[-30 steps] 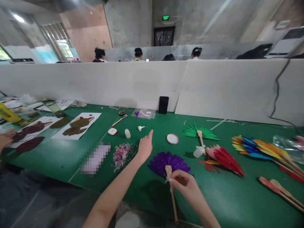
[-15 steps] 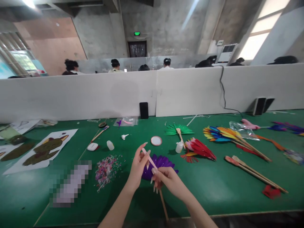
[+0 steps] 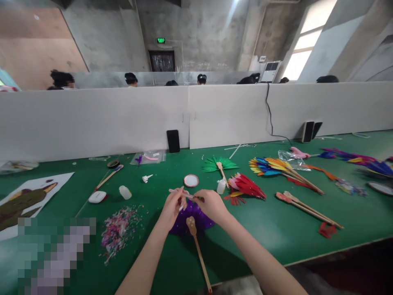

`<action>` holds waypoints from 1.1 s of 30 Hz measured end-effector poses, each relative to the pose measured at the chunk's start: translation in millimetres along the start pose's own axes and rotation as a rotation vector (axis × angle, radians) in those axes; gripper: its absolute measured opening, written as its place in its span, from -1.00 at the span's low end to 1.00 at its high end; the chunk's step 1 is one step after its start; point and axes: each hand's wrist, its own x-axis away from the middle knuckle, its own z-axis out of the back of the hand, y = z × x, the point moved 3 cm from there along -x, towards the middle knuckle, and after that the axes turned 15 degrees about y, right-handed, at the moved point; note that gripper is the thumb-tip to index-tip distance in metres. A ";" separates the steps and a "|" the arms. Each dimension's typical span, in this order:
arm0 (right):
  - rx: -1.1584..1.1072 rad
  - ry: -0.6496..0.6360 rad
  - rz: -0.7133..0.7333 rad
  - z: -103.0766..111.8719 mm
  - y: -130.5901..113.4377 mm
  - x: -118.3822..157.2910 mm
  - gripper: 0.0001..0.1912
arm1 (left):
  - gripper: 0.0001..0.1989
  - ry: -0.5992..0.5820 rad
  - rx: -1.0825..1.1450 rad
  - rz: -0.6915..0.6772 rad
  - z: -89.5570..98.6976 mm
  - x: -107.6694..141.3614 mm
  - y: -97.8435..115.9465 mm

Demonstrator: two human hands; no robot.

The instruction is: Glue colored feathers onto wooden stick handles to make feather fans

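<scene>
My left hand (image 3: 172, 208) is closed on a thin, pale pink stick (image 3: 189, 196), whose far end pokes out past the fingers to the left. My right hand (image 3: 211, 205) pinches the stick's other end, so it lies almost level between both hands. Beneath them is a purple feather fan (image 3: 201, 221) on the table, partly covered by my hands. Its wooden handle (image 3: 199, 256) points toward me, with small pale dots on the rounded head. Just beyond my hands sits a small round white dish (image 3: 191, 180) with a reddish rim.
Colourful scraps (image 3: 118, 231) are heaped on the green table (image 3: 245, 241) at left. Small white bottles (image 3: 125, 192) stand about. Green (image 3: 211, 164), red (image 3: 248, 188) and multicoloured feather fans (image 3: 270, 166) lie at right. A white partition (image 3: 138, 119) closes off the back.
The view has turned to the right. The pink stick has gone from slanted to nearly level as my hands turned, and the fan's handle head now shows.
</scene>
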 end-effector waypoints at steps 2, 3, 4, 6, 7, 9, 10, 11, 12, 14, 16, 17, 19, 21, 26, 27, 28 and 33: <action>-0.095 -0.129 -0.022 -3.9 1.5 -3.3 -0.75 | -0.69 0.014 -0.002 -0.010 7.9 0.8 1.0; -0.153 -0.199 -0.043 -6.1 2.3 -3.9 -0.72 | -0.70 0.016 -0.006 -0.015 11.0 1.3 1.4; -0.215 -0.265 -0.070 -8.1 3.0 -3.7 -0.68 | -0.70 0.013 -0.012 -0.020 13.3 1.8 1.7; -0.334 -0.373 -0.133 -10.1 3.8 -1.8 -0.61 | -0.71 -0.009 -0.030 -0.033 14.9 3.1 2.6; -0.386 -0.416 -0.165 -9.9 3.9 0.1 -0.59 | -0.71 -0.025 -0.040 -0.039 14.5 4.1 3.2; -0.475 -0.485 -0.222 -7.2 3.7 6.0 -0.57 | -0.70 -0.063 -0.065 -0.044 11.8 7.4 4.5; -0.512 -0.519 -0.247 -5.2 3.8 10.2 -0.59 | -0.71 -0.086 -0.080 -0.041 10.1 9.5 5.0; -0.546 -0.554 -0.272 -3.3 4.1 15.0 -0.61 | -0.71 -0.111 -0.098 -0.035 8.4 12.0 5.2; -0.577 -0.587 -0.296 -1.5 4.9 20.3 -0.63 | -0.71 -0.139 -0.118 -0.025 6.6 14.6 4.9; -0.635 -0.649 -0.348 0.8 7.5 31.0 -0.67 | -0.70 -0.196 -0.160 -0.001 3.6 19.9 3.0; -0.698 -0.704 -0.402 0.7 10.4 40.5 -0.69 | -0.69 -0.249 -0.195 0.023 1.3 24.4 0.4; -0.731 -0.726 -0.426 -0.3 11.4 44.4 -0.70 | -0.68 -0.268 -0.206 0.032 0.5 26.1 -0.5; -0.802 -0.749 -0.465 -3.7 11.8 50.8 -0.73 | -0.67 -0.289 -0.211 0.037 -0.2 28.5 -0.7; -0.876 -0.726 -0.485 -8.7 10.6 55.9 -0.75 | -0.67 -0.286 -0.196 0.020 0.1 29.1 1.5; -1.023 -0.509 -0.467 -21.2 9.4 67.7 -0.75 | -0.65 -0.254 -0.141 -0.033 1.0 27.6 1.9; -1.036 -0.465 -0.461 -22.8 10.4 70.0 -0.74 | -0.65 -0.251 -0.133 -0.036 0.4 27.4 -0.4; -1.043 -0.429 -0.458 -23.7 11.7 72.0 -0.74 | -0.65 -0.249 -0.125 -0.037 -0.5 27.2 -3.2; -0.981 -0.375 -0.463 -20.9 17.9 83.1 -0.68 | -0.68 -0.154 -0.016 -0.081 4.6 17.1 1.4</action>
